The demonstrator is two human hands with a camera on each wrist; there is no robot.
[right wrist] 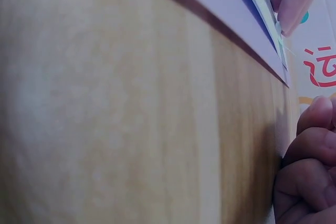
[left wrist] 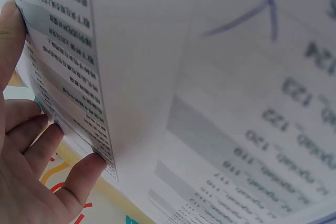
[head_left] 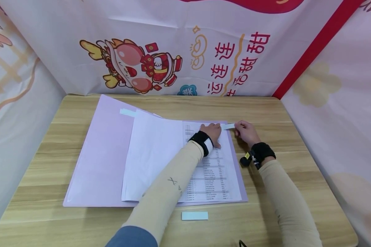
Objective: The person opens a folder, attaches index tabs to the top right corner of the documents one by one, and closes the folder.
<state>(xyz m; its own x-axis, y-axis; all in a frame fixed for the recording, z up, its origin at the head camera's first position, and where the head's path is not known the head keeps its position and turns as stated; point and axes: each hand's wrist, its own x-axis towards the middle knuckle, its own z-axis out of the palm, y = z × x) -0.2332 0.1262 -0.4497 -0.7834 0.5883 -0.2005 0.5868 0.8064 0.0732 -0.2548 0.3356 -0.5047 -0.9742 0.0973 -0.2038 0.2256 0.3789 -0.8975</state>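
The right hand (head_left: 246,132) pinches a small label strip (head_left: 227,126), long axis left-right, just right of the left hand (head_left: 212,133), whose straight fingers press the printed sheet's (head_left: 213,171) far edge.

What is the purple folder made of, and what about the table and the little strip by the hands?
The purple folder looks like thin matte plastic or card; it lies flat with a soft sheen, so either fits. The table looks like wood or wood-print laminate, with pale grain lines. The little strip at the right hand looks like thin paper or a sticker label.
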